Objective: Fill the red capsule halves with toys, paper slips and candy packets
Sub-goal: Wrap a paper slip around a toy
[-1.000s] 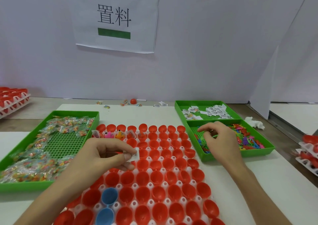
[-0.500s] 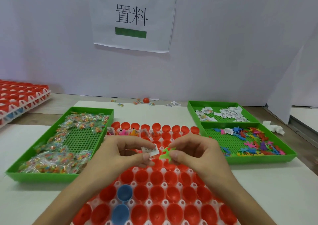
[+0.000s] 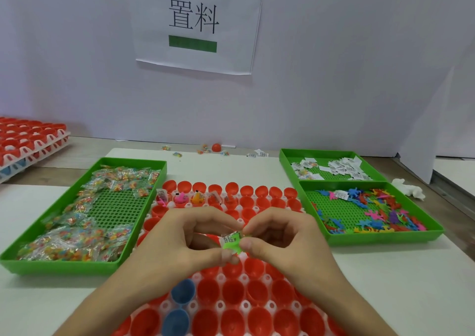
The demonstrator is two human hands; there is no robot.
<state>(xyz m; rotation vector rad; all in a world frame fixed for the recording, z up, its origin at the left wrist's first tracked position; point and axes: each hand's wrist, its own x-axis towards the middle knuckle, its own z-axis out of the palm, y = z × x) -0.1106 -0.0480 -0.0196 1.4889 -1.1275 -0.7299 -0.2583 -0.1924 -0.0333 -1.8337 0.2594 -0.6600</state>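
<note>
Head view: above the red capsule halves (image 3: pixel 232 293) on the bench (image 3: pixel 390 284), the left hand (image 3: pixel 180 243) pinches a paper slip (image 3: pixel 228 238) and the right hand (image 3: pixel 288 243) pinches a green toy (image 3: pixel 232 246) against it, with candy packets (image 3: pixel 66 245) in a tray (image 3: pixel 64 269) at left.

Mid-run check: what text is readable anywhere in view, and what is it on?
"置料": sheet on the wall, above a green bar.
Paper slips in the far right tray: printed, too small to read.
Held slip, pinched by the left hand against the green toy in the right hand: print blurred.
</note>
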